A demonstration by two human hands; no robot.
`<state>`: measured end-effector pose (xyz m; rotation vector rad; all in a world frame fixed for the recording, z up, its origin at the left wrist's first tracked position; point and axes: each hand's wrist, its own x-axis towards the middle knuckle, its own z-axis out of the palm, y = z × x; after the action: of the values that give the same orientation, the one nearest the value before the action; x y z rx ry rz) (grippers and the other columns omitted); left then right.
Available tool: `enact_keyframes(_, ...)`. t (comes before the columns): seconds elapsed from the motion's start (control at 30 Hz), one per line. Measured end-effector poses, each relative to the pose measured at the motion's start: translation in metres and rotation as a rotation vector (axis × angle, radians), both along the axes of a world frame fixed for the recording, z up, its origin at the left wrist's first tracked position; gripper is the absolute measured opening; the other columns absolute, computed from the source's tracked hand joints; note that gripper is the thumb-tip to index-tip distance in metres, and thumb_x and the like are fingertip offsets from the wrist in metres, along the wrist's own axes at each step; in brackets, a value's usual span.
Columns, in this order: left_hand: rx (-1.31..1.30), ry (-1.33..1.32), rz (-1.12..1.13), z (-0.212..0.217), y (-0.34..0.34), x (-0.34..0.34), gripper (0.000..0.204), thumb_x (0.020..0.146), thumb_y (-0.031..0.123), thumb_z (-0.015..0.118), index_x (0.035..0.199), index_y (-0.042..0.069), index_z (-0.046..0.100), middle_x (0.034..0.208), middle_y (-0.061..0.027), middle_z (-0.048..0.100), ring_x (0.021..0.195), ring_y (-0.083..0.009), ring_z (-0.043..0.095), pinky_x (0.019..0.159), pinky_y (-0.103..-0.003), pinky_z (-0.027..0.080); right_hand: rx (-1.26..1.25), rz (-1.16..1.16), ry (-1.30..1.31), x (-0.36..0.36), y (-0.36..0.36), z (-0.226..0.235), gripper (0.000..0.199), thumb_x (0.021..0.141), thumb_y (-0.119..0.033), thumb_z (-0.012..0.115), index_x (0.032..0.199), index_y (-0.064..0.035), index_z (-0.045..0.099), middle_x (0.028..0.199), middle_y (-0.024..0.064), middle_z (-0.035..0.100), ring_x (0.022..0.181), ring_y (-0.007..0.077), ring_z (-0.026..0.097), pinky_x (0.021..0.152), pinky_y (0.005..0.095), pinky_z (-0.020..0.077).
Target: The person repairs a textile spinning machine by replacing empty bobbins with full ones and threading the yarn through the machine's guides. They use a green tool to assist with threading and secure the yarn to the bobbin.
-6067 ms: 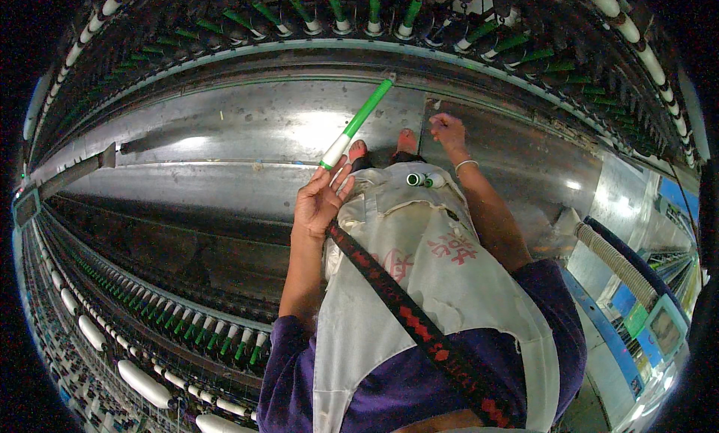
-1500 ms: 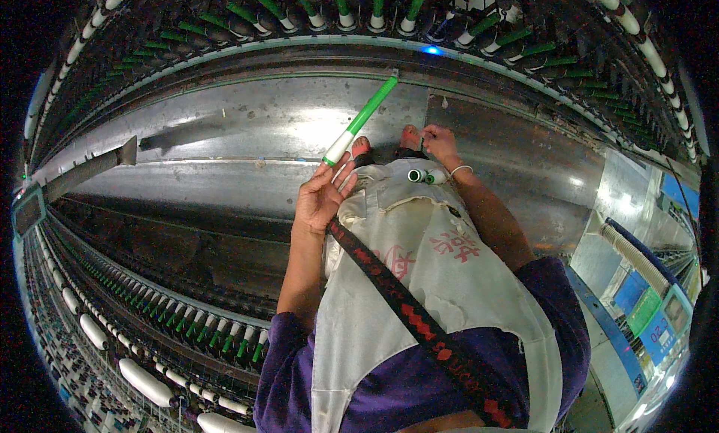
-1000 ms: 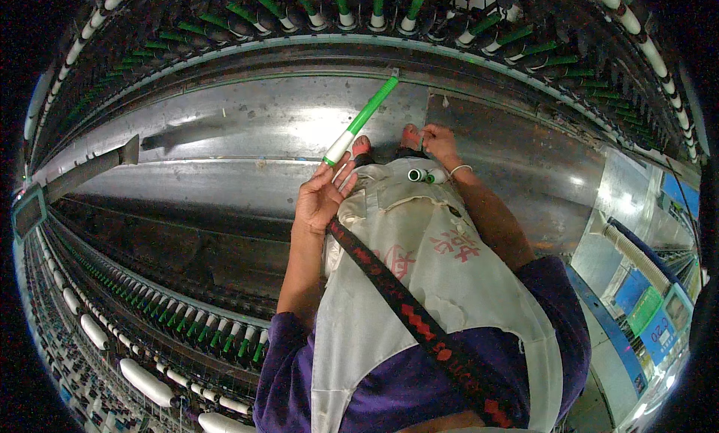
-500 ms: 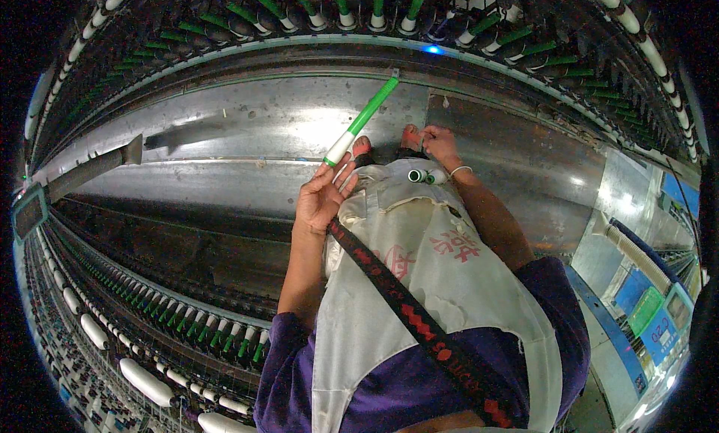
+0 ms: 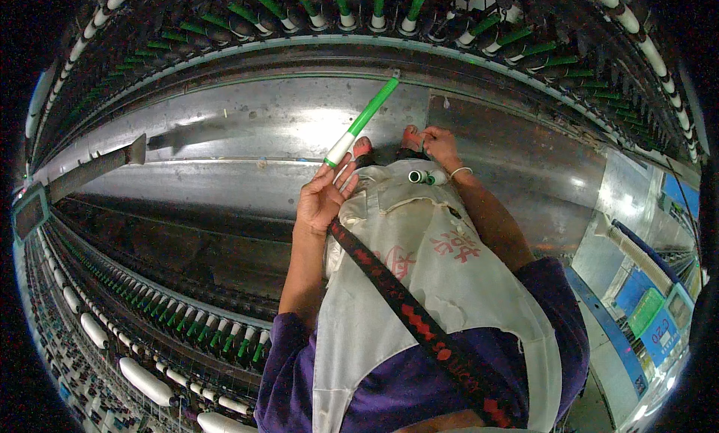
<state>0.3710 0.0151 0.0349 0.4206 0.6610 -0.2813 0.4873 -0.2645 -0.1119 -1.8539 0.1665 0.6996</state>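
Observation:
My left hand (image 5: 323,195) grips the lower end of a long green bobbin (image 5: 362,124) that carries a band of white yarn near its base. The bobbin slants up and to the right, its tip over the metal floor near the machine. To the right, my right hand (image 5: 440,144) is closed with its fingers drawn together; whatever it pinches is too small to make out. Between my hands, the ends of two more bobbins (image 5: 418,177) poke out of the pocket of my white apron (image 5: 449,216).
Ahead, a spinning frame holds a curved row of green bobbins (image 5: 378,6) on spindles. Behind on the left stands another row of bobbins (image 5: 217,335) with white yarn rolls (image 5: 146,380). A grey hose-like tube (image 5: 97,167) lies at left; a blue control panel (image 5: 666,321) stands at right.
The blue light on the rail ahead has gone out. Both hands and the bobbin stay almost where they were.

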Motion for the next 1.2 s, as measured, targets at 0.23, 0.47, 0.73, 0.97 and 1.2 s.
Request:
enact_keyframes(0.23,0.013,-0.002,-0.004,0.001,-0.001,0.000,0.049,0.089,0.017,0.058,0.134,0.002,0.044,0.138,-0.0164,0.046,0.129,-0.0307,0.042,0.106,-0.045,0.036,-0.053,0.020,-0.003,0.001,0.001,0.007,0.010,0.074,-0.005,0.059,0.066,-0.0074,0.053,0.063,-0.0021,0.053,0.058,0.0095,0.049,0.058,0.0243,0.0434)
enact_keyframes(0.47,-0.007,0.009,0.011,-0.001,0.000,0.000,0.048,0.087,0.014,0.058,0.132,0.002,0.045,0.139,-0.0171,0.044,0.128,-0.0313,0.043,0.105,-0.045,0.038,0.059,0.019,-0.036,-0.001,-0.007,-0.009,0.011,0.086,-0.013,0.059,0.088,-0.0053,0.066,0.062,0.0005,0.059,0.051,0.0086,0.053,0.051,0.0249,0.0448)
enact_keyframes(0.73,-0.002,0.009,0.013,0.001,-0.001,0.000,0.050,0.086,0.014,0.060,0.132,0.002,0.044,0.139,-0.0173,0.045,0.129,-0.0315,0.043,0.106,-0.046,0.037,0.124,0.073,-0.071,-0.002,-0.012,-0.037,0.015,0.089,-0.015,0.059,0.094,-0.0054,0.069,0.063,0.0010,0.061,0.050,0.0077,0.053,0.049,0.0248,0.0453)
enact_keyframes(0.97,0.001,0.009,0.009,0.000,-0.001,0.000,0.050,0.087,0.014,0.059,0.133,0.002,0.044,0.139,-0.0167,0.045,0.129,-0.0313,0.043,0.107,-0.046,0.036,0.029,0.037,-0.169,-0.005,-0.008,-0.028,0.014,0.087,-0.013,0.059,0.094,-0.0060,0.069,0.063,0.0001,0.061,0.050,0.0072,0.053,0.048,0.0241,0.0447)
enact_keyframes(1.2,0.001,0.000,0.003,0.001,-0.001,0.000,0.052,0.087,0.015,0.059,0.135,0.002,0.041,0.139,-0.0168,0.045,0.129,-0.0311,0.043,0.107,-0.046,0.036,-0.078,0.051,-0.140,-0.005,-0.008,-0.025,0.012,0.083,-0.014,0.060,0.089,-0.0066,0.068,0.065,0.0005,0.061,0.056,0.0091,0.054,0.053,0.0254,0.0453)
